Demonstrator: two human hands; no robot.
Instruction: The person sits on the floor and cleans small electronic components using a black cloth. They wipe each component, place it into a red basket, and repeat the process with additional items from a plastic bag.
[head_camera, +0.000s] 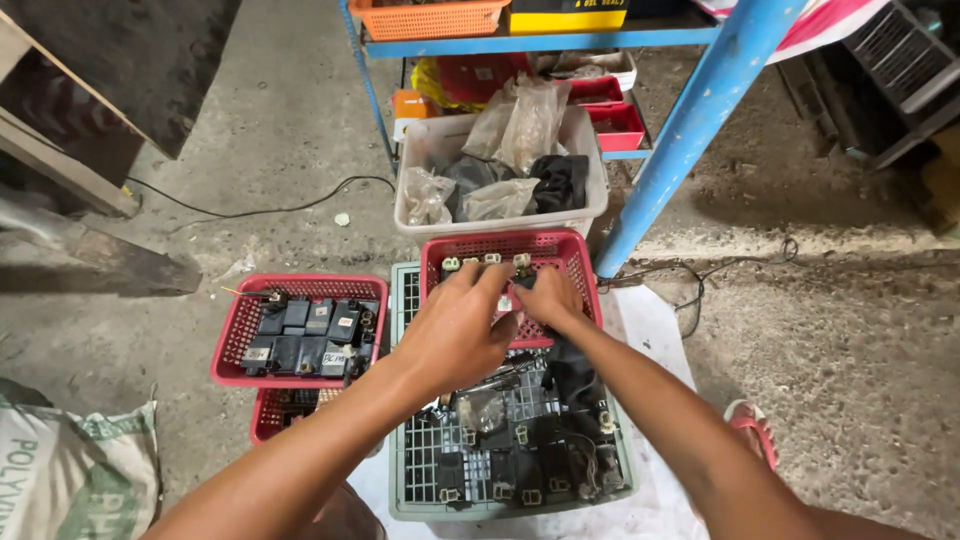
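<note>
**A:** So both hands were in the red basket (560, 250) sitting on the grey crate (405, 300)? Sorting step?

**B:** Looked like it. Left hand (455, 330) curled loosely over the small black parts; right hand (548, 297) pinched something, couldn't tell what. Next pick probably needed a careful grip, everything was tangled.

**A:** Anything crowding?

**B:** Second red basket (240, 330) of black modules left, white tub (590, 190) of bagged parts farther, blue shelf leg (680, 130) right.

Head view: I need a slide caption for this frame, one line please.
Both hands, left hand and right hand, reach into a red basket atop a grey crate of black electrical parts.
</note>
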